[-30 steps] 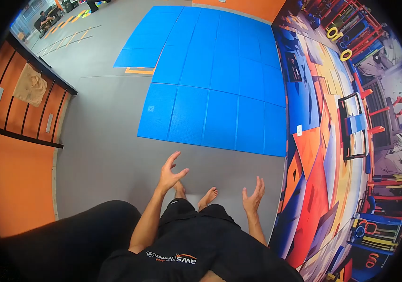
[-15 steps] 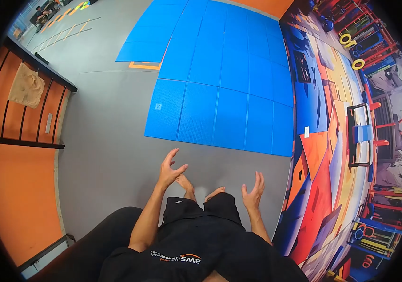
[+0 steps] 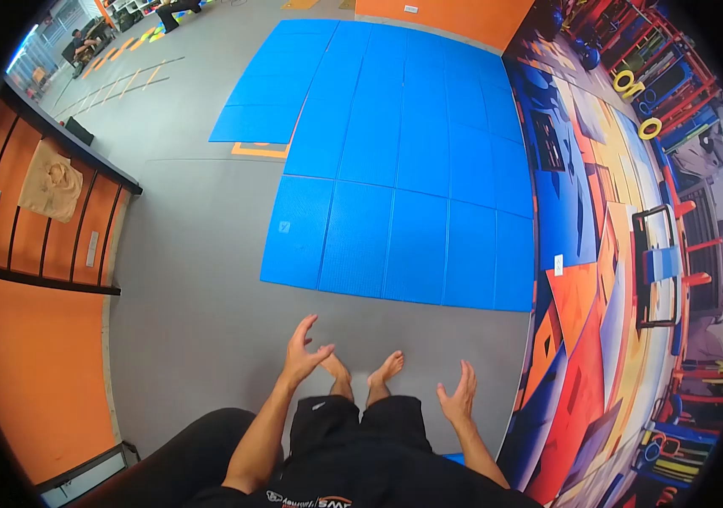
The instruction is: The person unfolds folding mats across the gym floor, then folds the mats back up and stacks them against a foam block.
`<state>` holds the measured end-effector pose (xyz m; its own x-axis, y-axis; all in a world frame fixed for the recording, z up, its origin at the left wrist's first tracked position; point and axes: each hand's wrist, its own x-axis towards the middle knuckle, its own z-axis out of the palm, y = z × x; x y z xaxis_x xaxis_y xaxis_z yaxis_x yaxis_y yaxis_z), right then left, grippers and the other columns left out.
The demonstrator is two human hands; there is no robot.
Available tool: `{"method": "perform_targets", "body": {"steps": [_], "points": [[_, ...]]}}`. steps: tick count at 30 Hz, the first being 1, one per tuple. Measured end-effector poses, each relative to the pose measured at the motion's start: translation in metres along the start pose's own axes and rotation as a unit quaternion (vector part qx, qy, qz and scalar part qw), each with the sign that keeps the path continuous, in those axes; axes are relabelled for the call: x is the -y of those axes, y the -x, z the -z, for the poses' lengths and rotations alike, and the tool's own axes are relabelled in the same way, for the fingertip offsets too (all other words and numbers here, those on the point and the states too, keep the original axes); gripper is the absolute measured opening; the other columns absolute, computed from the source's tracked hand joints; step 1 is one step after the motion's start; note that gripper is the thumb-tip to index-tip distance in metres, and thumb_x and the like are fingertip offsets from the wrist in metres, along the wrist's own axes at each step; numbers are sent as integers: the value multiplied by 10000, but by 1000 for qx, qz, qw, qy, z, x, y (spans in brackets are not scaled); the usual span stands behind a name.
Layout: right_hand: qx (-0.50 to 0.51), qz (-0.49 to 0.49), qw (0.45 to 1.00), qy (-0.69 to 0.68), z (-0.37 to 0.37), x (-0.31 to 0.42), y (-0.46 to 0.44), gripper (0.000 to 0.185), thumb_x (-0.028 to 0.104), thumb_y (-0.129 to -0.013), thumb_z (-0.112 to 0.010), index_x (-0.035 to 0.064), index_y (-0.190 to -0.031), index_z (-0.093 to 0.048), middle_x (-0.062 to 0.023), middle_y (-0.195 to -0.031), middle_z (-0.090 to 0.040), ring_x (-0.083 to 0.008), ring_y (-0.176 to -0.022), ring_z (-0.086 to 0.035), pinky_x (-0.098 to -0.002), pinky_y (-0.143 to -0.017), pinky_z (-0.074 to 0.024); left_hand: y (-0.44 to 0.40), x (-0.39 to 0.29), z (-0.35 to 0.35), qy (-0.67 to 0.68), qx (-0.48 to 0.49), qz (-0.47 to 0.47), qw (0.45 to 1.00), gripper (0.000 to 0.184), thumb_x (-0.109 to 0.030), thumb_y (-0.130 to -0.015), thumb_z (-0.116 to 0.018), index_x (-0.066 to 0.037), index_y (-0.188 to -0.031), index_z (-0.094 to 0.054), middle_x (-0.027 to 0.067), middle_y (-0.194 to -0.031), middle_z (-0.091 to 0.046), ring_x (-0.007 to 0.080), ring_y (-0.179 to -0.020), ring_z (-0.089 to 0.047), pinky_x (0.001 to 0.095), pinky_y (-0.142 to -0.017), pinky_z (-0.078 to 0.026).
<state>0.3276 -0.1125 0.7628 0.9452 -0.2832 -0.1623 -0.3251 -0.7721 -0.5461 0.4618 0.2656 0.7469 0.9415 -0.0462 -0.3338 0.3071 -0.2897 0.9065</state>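
On the grey floor ahead of me, blue mats lie along its right edge, beside the mural wall. Short of the mats' near edge, my left hand and right hand hover apart in mid-air, spread wide and empty, fingers slightly curved.

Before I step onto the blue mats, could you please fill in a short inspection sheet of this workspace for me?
Surface: grey floor, level-looking around the bare feet.
Job's things: blue mats, lying flat ahead of the feet.
Clutter: tan cloth hanging at the left; small orange markers on the far floor.
Grips: left grip and right grip both open, raised, holding nothing, apart from the mats.
Cables: nothing seen.
Surroundings: colourful mural wall at the right; a seated person far off at upper left.
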Motion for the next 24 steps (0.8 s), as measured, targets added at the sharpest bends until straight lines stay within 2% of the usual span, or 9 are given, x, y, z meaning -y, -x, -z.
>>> {"method": "perform_targets", "body": {"steps": [5, 6, 9, 12, 15, 21, 24], "points": [[-2, 30, 997, -69, -33, 3, -67, 843, 160, -787, -757, 7, -1493, -323, -263, -1505, -351, -441, -1407, -327, -527, -1147, -295, -15, 38, -29, -68, -22, 1, 997, 979, -241, -734, -843, -98, -1543, -310, 222, -1580, -298, 375, -1418, -385, 499, -1040, -444], [-8, 38, 995, -87, -51, 1, -85, 842, 166, -793, -757, 5, -1495, -321, -265, -1508, -347, -441, -1411, -323, -526, -1147, -297, -27, 56, -36, -83, -25, 1, 996, 1012, -239, -733, -840, -94, -1558, -272, 239, -1591, -264, 393, -1427, -368, 503, -1055, -432], [-16, 44, 992, -115, -120, -15, -114, 852, 187, -802, -760, -2, -1500, -310, -264, -1522, -329, -444, -1421, -312, -527, -1144, -307, -57, 129, -58, -158, -33, -74, 984, 1118, -208, -712, -852, -76, -1585, -165, 228, -1616, -190, 386, -1476, -275, 489, -1139, -350], [0, 50, 989, -143, -208, -32, -139, 864, 207, -797, -768, 16, -1505, -311, -266, -1544, -288, -449, -1417, -314, -528, -1142, -313, -97, 199, -80, -177, -44, -73, 981, 1143, -179, -698, -846, -75, -1591, -139, 280, -1609, -152, 423, -1482, -242, 488, -1174, -295], [72, 18, 987, -142, -287, -48, -167, 902, 221, -783, -781, 43, -1522, -296, -262, -1567, -241, -453, -1425, -294, -533, -1143, -310, -143, 260, -96, -219, -27, -73, 973, 1125, -155, -673, -824, -79, -1584, -168, 285, -1604, -155, 490, -1435, -272, 523, -1136, -345], [134, 45, 988, -58, -453, -137, -225, 954, 228, -780, -780, 138, -1566, -247, -236, -1597, -186, -456, -1448, -242, -573, -1154, -295, -241, 395, -108, -334, 15, -67, 940, 1169, -152, -644, -868, -158, -1592, -184, 254, -1624, -118, 482, -1426, -284, 525, -1101, -391], [199, 52, 978, 25, -522, -185, -255, 967, 295, -774, -783, 232, -1580, -253, -179, -1623, -175, -432, -1481, -182, -664, -1151, -222, -289, 453, -111, -409, 44, -41, 911, 1260, -239, -609, -924, -218, -1603, -150, 230, -1639, -100, 473, -1452, -248, 559, -1100, -381]]}}
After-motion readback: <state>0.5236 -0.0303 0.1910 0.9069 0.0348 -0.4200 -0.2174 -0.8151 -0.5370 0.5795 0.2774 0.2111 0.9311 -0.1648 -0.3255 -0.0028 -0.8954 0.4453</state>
